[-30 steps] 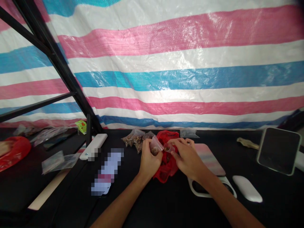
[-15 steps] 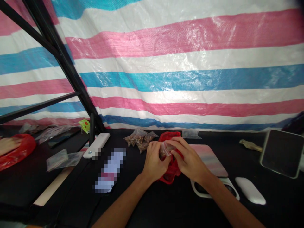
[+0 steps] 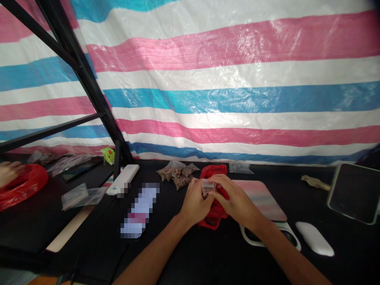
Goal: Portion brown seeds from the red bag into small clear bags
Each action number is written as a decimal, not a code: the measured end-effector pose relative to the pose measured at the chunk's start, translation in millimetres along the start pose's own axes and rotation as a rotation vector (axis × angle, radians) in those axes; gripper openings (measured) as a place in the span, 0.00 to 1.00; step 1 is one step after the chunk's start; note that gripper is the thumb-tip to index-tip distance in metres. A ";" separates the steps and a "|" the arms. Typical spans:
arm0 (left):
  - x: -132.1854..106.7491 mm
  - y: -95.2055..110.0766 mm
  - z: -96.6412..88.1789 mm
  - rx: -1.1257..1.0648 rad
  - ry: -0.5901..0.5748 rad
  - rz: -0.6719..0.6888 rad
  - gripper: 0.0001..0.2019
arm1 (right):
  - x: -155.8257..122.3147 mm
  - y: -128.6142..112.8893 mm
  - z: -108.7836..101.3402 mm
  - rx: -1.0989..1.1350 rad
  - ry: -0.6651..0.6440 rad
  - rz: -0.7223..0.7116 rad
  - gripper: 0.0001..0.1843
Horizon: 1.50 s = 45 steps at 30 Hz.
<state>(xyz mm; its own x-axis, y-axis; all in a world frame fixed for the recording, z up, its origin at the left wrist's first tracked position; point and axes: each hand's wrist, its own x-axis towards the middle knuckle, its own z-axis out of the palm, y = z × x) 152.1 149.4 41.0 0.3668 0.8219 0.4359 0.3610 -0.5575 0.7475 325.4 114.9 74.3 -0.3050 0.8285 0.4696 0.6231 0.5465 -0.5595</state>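
Observation:
My left hand (image 3: 195, 202) and my right hand (image 3: 236, 202) meet over a red plastic bag (image 3: 214, 211) on the black table. Both pinch a small clear plastic pouch (image 3: 208, 186) with brown bits in it, fingers closed on its top edge. Just behind and to the left lies a little heap of filled clear pouches (image 3: 177, 173) holding brown pieces. An empty-looking clear pouch (image 3: 239, 168) lies behind the red bag.
A small scale with a pastel top (image 3: 264, 200) sits right of my hands, a white oval device (image 3: 314, 238) beyond it, and a dark tablet (image 3: 353, 192) at far right. A white power bank (image 3: 123, 179) lies left. Another person's hand (image 3: 8, 172) rests on a red bag (image 3: 22, 186) at far left. Striped tarp behind.
My hands have drawn closer together and lower over the red bag, folding round the small pouch. The view has shifted slightly to the left.

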 end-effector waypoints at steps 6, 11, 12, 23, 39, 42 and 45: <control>1.0 -1.5 0.1 0.001 0.012 -0.077 0.05 | 0.1 2.4 -6.3 -0.126 0.005 -0.043 0.18; -0.9 -1.1 1.5 -0.008 0.013 -0.094 0.10 | -1.2 3.8 -12.8 -0.147 0.025 -0.123 0.19; -1.3 -0.8 2.0 -0.020 0.010 -0.097 0.10 | -1.7 3.7 -13.4 -0.150 0.028 -0.121 0.19; 8.2 -1.5 -7.6 -0.037 0.199 -0.245 0.08 | 1.4 10.2 -17.2 -0.250 0.174 -0.049 0.16; 4.5 14.1 -20.1 0.577 0.084 -0.470 0.15 | -5.8 9.4 -2.1 -0.427 -0.218 0.098 0.14; 1.7 10.0 -18.9 0.387 0.014 -0.455 0.15 | -5.7 10.5 -0.1 -0.479 -0.210 0.121 0.15; 1.8 2.4 -13.3 0.014 0.007 -0.386 0.17 | -6.3 9.7 -1.3 -0.455 -0.215 0.123 0.16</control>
<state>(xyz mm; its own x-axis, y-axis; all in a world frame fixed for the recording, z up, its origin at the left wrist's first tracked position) 142.2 151.1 50.2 0.1959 0.9723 0.1271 0.4829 -0.2085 0.8505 334.3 114.8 66.8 -0.3214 0.9156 0.2414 0.8992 0.3750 -0.2252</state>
